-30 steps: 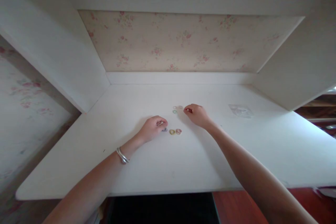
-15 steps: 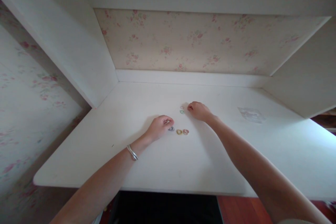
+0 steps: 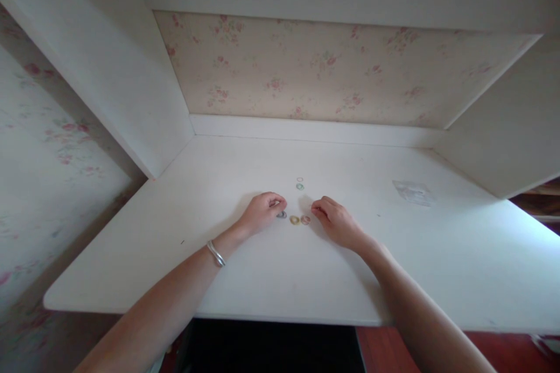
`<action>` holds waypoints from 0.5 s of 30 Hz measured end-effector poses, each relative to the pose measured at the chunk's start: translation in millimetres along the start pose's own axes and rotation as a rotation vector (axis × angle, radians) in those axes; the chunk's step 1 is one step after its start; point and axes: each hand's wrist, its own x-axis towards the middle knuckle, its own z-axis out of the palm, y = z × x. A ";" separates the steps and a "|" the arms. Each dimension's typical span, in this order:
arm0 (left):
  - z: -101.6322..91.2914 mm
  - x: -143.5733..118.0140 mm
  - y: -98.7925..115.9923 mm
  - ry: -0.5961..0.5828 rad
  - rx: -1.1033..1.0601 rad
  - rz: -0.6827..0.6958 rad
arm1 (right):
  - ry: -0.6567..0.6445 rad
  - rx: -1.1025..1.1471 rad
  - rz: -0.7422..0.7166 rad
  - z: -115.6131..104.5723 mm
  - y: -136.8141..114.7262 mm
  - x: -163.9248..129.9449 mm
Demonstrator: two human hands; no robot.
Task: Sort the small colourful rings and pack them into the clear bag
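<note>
A: What are the hands working over?
B: A white table [image 3: 262, 280], stretching out on both sides of them. Beyond the hands rises flowered wallpaper [image 3: 326, 64], framed by white boards; the left one [image 3: 149, 81] stands past the left hand [image 3: 263, 211].

A: What's hard to make out?
B: The fingertips. The left thumb and fingers curl together, and the right hand [image 3: 335, 220] makes a pinch, but I can't tell whether either has hold of anything. Both forearms run off the bottom edge, and I can't name the black thing [image 3: 271, 347] below the table, nearer the body than the hands.

A: And the rings?
B: Small and thin. A grey ring [image 3: 284, 215] is just under the left fingertips, partly covered. Between the hands lie a yellow ring [image 3: 291, 221] and a reddish ring [image 3: 308, 220], side by side, the reddish one near the right fingers. Farther out than both hands are a green ring [image 3: 300, 189] and, just behind it, a pale pink ring [image 3: 300, 177].

A: Anything else?
B: A clear bag [image 3: 412, 193], well out to the right of the right hand.
</note>
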 end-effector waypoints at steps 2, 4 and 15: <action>-0.1 -0.6 1.5 0.002 -0.006 0.000 | 0.006 0.034 -0.023 1.3 -6.8 -10.0; -0.3 -1.4 3.1 0.001 -0.010 -0.006 | 0.002 0.050 -0.041 1.6 -10.9 -15.0; -0.2 -1.5 2.9 -0.001 -0.005 -0.024 | -0.069 -0.009 -0.075 6.8 -11.4 -15.0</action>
